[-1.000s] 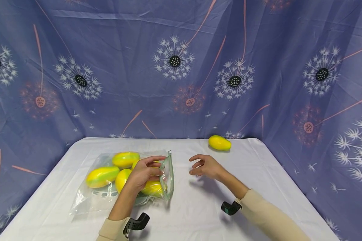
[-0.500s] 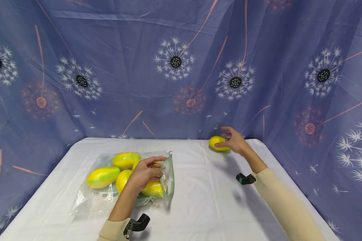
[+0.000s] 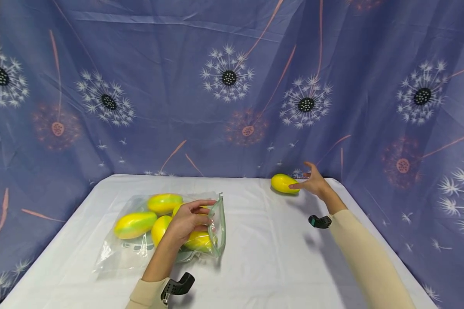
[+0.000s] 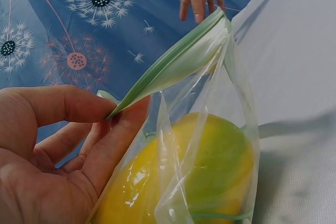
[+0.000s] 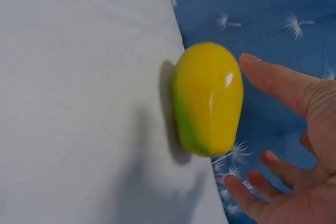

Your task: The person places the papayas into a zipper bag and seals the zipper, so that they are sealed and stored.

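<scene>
My left hand [image 3: 187,221] pinches the green zip edge of a clear plastic zip bag [image 4: 168,64] between thumb and fingers, and the bag's mouth faces right. Inside the bag lie several yellow-green mangoes [image 3: 135,225]; one mango [image 4: 210,166] shows large just below the mouth in the left wrist view. At the table's back right lies a single mango [image 5: 207,100], outside the bag. Beside it is my right hand [image 3: 315,182], thumb and fingers spread apart and holding nothing. In the right wrist view, a small gap shows between its thumb tip and the mango.
A white cloth covers the table [image 3: 255,266]. Behind and along the sides hangs a blue curtain [image 3: 170,86] with a dandelion print, close to the table's back edge and the loose mango.
My right hand has moved from the middle of the table back and right to the loose mango, its fingers spreading. The left hand keeps its pinch on the bag.
</scene>
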The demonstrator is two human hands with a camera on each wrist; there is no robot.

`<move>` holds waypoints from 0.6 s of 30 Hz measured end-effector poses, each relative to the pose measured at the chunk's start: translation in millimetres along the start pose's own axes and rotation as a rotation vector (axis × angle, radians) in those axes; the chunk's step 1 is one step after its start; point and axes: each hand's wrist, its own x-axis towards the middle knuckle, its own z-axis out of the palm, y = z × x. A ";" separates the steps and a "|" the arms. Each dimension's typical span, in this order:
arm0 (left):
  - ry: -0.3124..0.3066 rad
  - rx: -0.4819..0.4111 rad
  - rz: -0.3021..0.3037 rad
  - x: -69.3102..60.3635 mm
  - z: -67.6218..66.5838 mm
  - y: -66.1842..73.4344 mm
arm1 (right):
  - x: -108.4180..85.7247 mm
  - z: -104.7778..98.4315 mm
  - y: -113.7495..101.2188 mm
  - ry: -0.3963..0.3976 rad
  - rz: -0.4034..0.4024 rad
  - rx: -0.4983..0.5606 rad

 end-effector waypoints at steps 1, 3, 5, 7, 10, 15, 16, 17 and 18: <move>0.001 -0.001 -0.002 0.3 0.0 -0.1 | 0.4 -0.2 2.7 -0.002 0.009 -0.006; 0.005 -0.004 0.000 0.7 -0.3 -0.2 | 1.0 -0.1 6.6 -0.007 0.023 -0.012; 0.007 -0.005 0.001 0.8 -0.2 -0.3 | 0.8 0.7 10.5 -0.001 0.035 -0.012; 0.007 -0.003 0.004 0.5 -0.2 -0.4 | 1.7 2.4 13.3 0.002 0.047 0.009; 0.010 0.001 0.001 -0.3 -0.6 -0.8 | 3.7 6.5 15.8 -0.005 0.058 0.052; 0.010 -0.002 -0.003 -0.9 -0.5 -1.6 | 3.9 14.1 18.1 -0.028 0.069 0.091; 0.009 -0.003 -0.002 -0.8 -0.3 -1.6 | 3.7 15.6 18.3 -0.034 0.065 0.096; 0.007 -0.005 -0.001 -0.8 -0.2 -1.5 | 3.8 17.0 18.9 -0.037 0.063 0.100; 0.005 -0.005 -0.001 -0.7 -0.1 -1.4 | 3.9 18.4 19.4 -0.038 0.062 0.104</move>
